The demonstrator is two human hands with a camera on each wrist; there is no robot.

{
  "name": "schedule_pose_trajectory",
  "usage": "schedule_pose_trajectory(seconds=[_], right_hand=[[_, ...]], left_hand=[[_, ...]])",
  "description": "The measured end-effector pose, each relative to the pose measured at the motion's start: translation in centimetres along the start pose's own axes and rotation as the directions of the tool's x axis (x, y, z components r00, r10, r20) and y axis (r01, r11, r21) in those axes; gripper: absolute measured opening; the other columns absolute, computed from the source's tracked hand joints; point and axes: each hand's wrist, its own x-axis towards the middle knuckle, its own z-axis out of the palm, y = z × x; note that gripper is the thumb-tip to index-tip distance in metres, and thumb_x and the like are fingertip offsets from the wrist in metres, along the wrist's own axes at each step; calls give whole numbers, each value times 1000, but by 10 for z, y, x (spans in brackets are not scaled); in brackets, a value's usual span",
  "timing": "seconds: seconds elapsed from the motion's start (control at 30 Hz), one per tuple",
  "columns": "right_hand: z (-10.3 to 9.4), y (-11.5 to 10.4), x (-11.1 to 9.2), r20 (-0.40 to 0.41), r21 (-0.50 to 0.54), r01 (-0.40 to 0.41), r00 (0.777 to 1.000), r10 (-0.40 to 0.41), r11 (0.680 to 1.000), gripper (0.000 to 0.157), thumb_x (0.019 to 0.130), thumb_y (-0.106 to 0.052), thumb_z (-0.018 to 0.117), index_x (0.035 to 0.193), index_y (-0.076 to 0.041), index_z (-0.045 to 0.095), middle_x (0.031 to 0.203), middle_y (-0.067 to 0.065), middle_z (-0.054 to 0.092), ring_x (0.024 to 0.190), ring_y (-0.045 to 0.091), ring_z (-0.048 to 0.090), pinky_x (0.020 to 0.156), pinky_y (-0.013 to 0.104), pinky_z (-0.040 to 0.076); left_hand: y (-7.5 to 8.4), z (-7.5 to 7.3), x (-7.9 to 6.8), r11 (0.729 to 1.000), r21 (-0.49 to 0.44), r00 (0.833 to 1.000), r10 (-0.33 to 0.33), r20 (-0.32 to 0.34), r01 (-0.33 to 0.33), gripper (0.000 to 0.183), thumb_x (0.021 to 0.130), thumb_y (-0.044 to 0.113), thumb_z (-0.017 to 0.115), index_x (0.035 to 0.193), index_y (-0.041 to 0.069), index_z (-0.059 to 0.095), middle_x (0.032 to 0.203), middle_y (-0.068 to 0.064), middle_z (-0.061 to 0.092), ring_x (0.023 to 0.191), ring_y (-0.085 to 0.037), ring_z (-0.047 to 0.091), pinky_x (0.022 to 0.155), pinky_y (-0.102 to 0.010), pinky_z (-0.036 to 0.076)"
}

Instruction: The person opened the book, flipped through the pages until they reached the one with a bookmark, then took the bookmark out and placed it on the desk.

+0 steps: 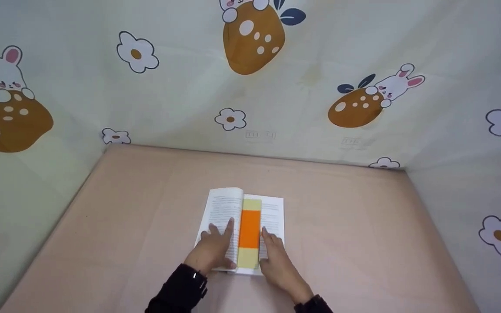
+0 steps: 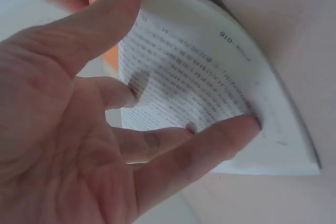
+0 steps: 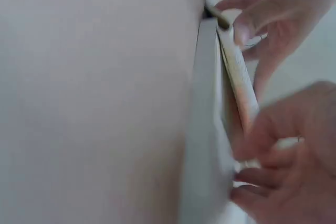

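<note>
An open book (image 1: 225, 203) with printed pages lies on the table. A long pale-yellow strip with a broad orange middle band (image 1: 249, 229) lies along its inner fold, over the right page (image 1: 274, 206); whether it is loose cannot be told. My left hand (image 1: 212, 248) rests with spread fingers on the left page, its thumb near the fold. In the left wrist view, its fingertips touch the printed page (image 2: 184, 72), which bows upward. My right hand (image 1: 278, 266) lies over the right page, its extended fingers beside the strip's right edge. Blur hides its exact contact in the right wrist view.
A pinkish-beige cloth (image 1: 342, 226) covers the table around the book. Pale fabric walls (image 1: 181, 95) printed with rabbits and flowers rise at the back and both sides. Dark sleeves (image 1: 176, 289) cover both forearms.
</note>
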Motion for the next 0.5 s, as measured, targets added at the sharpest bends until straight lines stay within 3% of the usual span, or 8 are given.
schedule_pose_trajectory(seconds=[0.07, 0.13, 0.23, 0.37, 0.5], right_hand=[[7, 1, 5, -54, 221, -16, 998, 29, 975, 68, 83, 3, 50, 144, 7, 22, 136, 25, 44, 119, 32, 50, 97, 42, 46], [14, 2, 9, -81, 396, -53, 992, 92, 917, 61, 88, -5, 49, 142, 9, 24, 121, 22, 54, 100, 24, 58, 81, 33, 52], [22, 2, 16, -114, 497, -74, 982, 150, 865, 51, 92, -16, 53, 133, 12, 38, 98, 15, 63, 78, 13, 58, 63, 22, 51], [26, 1, 25, -125, 468, -85, 979, 161, 880, 30, 91, -17, 58, 106, 8, 52, 72, 10, 64, 52, 8, 59, 42, 23, 50], [21, -1, 28, -71, 316, -166, 978, 197, 934, 17, 90, -15, 58, 93, 0, 49, 61, 6, 57, 33, 8, 51, 30, 20, 40]], left_hand=[[2, -3, 2, 1000, 6, 1000, -13, 6, 13, 109, 61, 22, 86, 148, 8, 22, 138, -44, 25, 120, -56, 36, 94, -61, 42], [5, -5, 4, 999, 22, 999, -31, 26, 30, 112, 59, 22, 87, 148, 7, 20, 138, -44, 25, 120, -56, 36, 93, -60, 42], [9, -8, 6, 997, 42, 996, -66, 53, 64, 115, 59, 22, 88, 149, 7, 18, 139, -43, 24, 121, -55, 36, 94, -61, 42], [14, -10, 7, 993, 54, 993, -106, 58, 103, 115, 59, 22, 88, 149, 9, 17, 140, -43, 23, 122, -54, 36, 94, -59, 42], [15, -10, 9, 990, 65, 989, -129, 69, 125, 115, 60, 22, 87, 150, 10, 17, 141, -43, 22, 122, -52, 37, 96, -57, 42]])
